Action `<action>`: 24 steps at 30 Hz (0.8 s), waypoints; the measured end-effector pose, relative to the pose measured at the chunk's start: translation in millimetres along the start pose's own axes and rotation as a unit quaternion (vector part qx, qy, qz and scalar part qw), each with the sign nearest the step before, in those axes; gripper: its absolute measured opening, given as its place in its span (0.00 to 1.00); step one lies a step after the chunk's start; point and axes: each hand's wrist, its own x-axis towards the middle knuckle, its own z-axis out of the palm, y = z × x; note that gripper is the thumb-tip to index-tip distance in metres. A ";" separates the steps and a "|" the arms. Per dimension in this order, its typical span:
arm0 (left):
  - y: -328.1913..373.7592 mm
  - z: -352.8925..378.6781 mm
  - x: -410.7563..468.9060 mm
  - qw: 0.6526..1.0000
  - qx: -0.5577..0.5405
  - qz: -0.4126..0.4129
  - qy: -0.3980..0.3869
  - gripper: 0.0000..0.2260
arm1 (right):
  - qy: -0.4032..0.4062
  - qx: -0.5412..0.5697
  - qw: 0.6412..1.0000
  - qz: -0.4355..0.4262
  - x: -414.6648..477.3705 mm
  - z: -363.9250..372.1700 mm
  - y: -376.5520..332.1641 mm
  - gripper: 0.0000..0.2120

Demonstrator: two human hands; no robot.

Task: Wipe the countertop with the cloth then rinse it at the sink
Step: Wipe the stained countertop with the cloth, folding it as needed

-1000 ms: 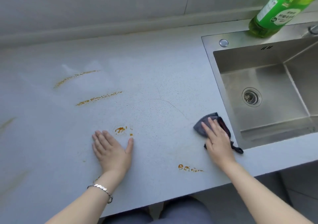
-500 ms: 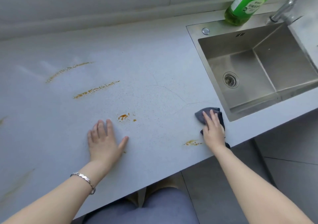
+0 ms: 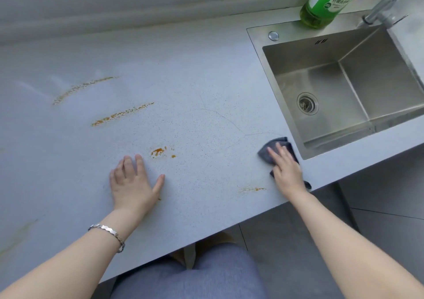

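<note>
A dark grey cloth (image 3: 273, 147) lies on the pale speckled countertop (image 3: 195, 73), just left of the sink's front corner. My right hand (image 3: 286, 170) presses flat on the cloth and covers most of it. My left hand (image 3: 132, 181) rests palm down on the counter with fingers spread, holding nothing. Orange stains mark the counter: two long streaks (image 3: 121, 114) at the left, a blotch (image 3: 158, 151) above my left hand, and a thin smear (image 3: 251, 189) by the front edge near my right wrist. The steel sink (image 3: 344, 85) is at the right.
A green bottle (image 3: 328, 0) stands on the sink's back rim, with a chrome tap (image 3: 385, 7) to its right. The counter's front edge runs diagonally just below my hands. Grey floor tiles lie beyond it.
The stain by the front edge has gone from thick blobs to a thin smear after my right hand and cloth passed there. My left hand has stayed in place.
</note>
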 end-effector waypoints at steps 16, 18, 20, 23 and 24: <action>1.3 -2.5 -0.1 0.999 0.032 0.004 -0.014 0.36 | 0.020 0.068 0.997 -0.035 -46.4 26.2 -5.8 0.31; 2.4 -2.8 -0.5 0.999 0.031 0.005 -0.017 0.36 | 0.058 0.076 0.990 0.105 -29.3 0.1 27.0 0.26; 3.1 -3.6 -0.5 0.999 0.031 0.004 -0.019 0.36 | 0.068 0.096 0.977 0.176 -25.1 -4.7 33.7 0.24; 3.8 -3.7 -1.2 0.999 0.034 0.003 -0.024 0.36 | 0.154 0.100 0.954 0.236 -38.4 24.4 -1.5 0.24; 4.3 -3.6 -1.5 0.999 0.034 0.001 -0.025 0.36 | 0.161 0.097 0.953 0.236 -47.6 36.0 -22.1 0.25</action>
